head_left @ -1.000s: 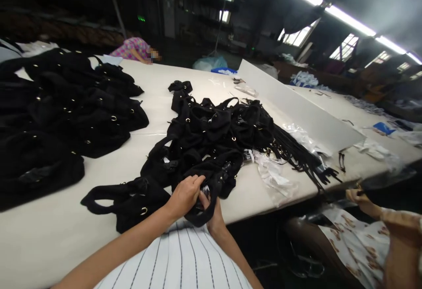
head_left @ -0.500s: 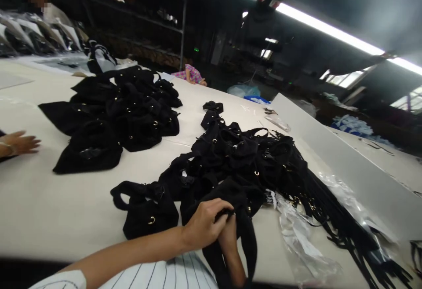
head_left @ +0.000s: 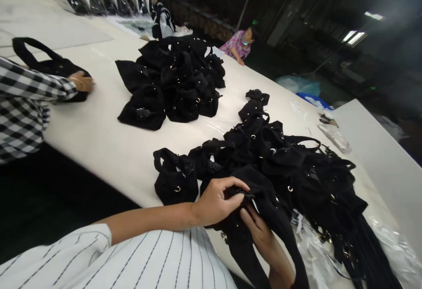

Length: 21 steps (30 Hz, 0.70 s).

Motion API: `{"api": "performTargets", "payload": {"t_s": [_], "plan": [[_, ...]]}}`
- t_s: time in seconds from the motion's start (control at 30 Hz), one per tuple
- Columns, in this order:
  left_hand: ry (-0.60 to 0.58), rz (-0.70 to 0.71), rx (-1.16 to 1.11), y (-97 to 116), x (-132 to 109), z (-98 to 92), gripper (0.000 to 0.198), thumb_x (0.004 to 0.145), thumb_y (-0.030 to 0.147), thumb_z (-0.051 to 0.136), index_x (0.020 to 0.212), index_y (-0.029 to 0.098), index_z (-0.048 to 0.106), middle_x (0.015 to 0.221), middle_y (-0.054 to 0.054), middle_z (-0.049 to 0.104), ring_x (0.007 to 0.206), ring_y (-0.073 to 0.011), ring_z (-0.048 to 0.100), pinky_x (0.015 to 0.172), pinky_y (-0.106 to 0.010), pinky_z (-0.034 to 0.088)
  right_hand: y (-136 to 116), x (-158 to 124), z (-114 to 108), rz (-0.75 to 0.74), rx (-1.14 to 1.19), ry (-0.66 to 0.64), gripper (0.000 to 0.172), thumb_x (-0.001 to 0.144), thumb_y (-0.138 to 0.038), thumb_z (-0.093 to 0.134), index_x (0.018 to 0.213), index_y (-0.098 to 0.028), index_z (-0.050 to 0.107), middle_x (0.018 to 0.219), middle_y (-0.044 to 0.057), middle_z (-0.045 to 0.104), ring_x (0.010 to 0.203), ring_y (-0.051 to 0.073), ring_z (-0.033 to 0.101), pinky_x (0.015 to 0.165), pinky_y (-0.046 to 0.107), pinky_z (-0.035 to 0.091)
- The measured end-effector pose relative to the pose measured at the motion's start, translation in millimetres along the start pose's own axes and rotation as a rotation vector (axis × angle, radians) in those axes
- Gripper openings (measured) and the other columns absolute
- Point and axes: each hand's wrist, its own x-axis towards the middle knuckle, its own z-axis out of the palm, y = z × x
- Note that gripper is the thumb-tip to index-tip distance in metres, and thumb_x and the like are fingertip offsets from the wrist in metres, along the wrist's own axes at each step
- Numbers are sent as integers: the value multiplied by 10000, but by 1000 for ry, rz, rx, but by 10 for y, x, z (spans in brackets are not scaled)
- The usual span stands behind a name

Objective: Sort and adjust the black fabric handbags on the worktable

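A black fabric bag [head_left: 263,185] with gold hardware lies at the front edge of the table, its handles hanging toward me. My left hand [head_left: 217,202] grips the rim of its mouth between thumb and fingers. Passing between the handles, my right hand [head_left: 262,234] holds the opposite side of the opening, its fingertips partly inside. A small white tag [head_left: 255,206] shows by those fingertips. Left of my hands sits a small black bag [head_left: 176,181] with a gold ring. Beyond and to the right is a heap of similar black bags [head_left: 280,148].
Another group of black bags [head_left: 184,82] stands farther back. At the left, a co-worker in a checked sleeve [head_left: 36,80] has a hand on a black bag [head_left: 49,65]. Clear plastic [head_left: 313,245] and black straps [head_left: 372,254] lie at right, beside a white partition [head_left: 372,144].
My view has swung left and down, bringing the co-worker with a bag into sight. My hands have moved slightly apart at the bag's mouth, and the white tag now shows.
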Motion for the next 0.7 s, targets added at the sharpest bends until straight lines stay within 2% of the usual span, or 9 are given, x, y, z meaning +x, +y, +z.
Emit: {"api": "performTargets", "payload": {"t_s": [0.1, 0.17, 0.27, 0.37, 0.4, 0.47, 0.57, 0.63, 0.7], "plan": [[87, -125, -130, 146, 134, -191, 184, 806, 257, 654, 964, 173, 698, 844, -35, 692, 743, -132, 621, 674, -210, 506, -352, -42, -221, -60, -128, -177, 400, 837, -458, 637, 1223, -356, 675, 1260, 37, 664, 1261, 302, 559, 1098, 482, 452], [166, -168, -157, 265, 267, -357, 216, 801, 310, 673, 968, 173, 685, 731, -6, 647, 609, -96, 554, 562, -178, 462, -518, -41, -350, -140, -120, -241, 382, 855, -443, 610, 1223, -364, 672, 1272, 50, 656, 1206, 321, 600, 1031, 488, 506], [323, -139, -99, 433, 533, -708, 300, 783, 377, 705, 1012, 186, 668, 599, 41, 545, 485, -64, 420, 440, -148, 353, -622, 79, -519, -188, 9, -109, 313, 867, -459, 601, 1119, -335, 738, 1085, 106, 736, 966, 325, 707, 797, 446, 616], [470, -29, 53, 534, 875, -1163, 359, 761, 416, 731, 1037, 196, 665, 553, 57, 462, 481, -68, 370, 422, -147, 297, -606, 369, -635, -111, 158, 56, 317, 864, -489, 620, 1045, -274, 768, 923, 127, 757, 817, 289, 722, 703, 403, 622], [484, 3, 108, 541, 1004, -1326, 367, 757, 421, 734, 1040, 197, 666, 570, 53, 465, 494, -71, 373, 433, -152, 302, -588, 497, -660, -84, 171, 105, 336, 859, -500, 629, 1039, -252, 767, 907, 130, 755, 806, 278, 719, 705, 391, 618], [425, 20, 180, 491, 1285, -1647, 386, 747, 427, 739, 1051, 201, 663, 628, 36, 503, 516, -78, 390, 459, -171, 326, -543, 782, -699, -56, 144, 168, 377, 842, -518, 652, 1029, -212, 765, 884, 131, 750, 782, 259, 708, 715, 372, 608], [243, -72, 258, 177, 1755, -2057, 420, 733, 436, 732, 1075, 204, 652, 625, 32, 514, 517, -99, 407, 492, -207, 357, -469, 1278, -765, -51, 104, 218, 415, 839, -529, 649, 1038, -179, 752, 881, 126, 743, 746, 234, 687, 683, 354, 595], [115, -199, 348, -238, 2078, -2241, 404, 751, 428, 690, 1088, 209, 647, 577, 43, 491, 517, -115, 428, 511, -220, 368, -431, 1695, -838, -83, 74, 249, 417, 839, -518, 647, 1053, -173, 739, 904, 122, 741, 738, 220, 679, 658, 341, 588], [5, -316, 465, -795, 2364, -2332, 334, 753, 380, 627, 1036, 206, 658, 570, 42, 506, 522, -131, 469, 519, -228, 377, -416, 2229, -948, -128, 14, 299, 410, 851, -493, 628, 1083, -167, 719, 949, 118, 741, 765, 216, 683, 666, 336, 588]]}}
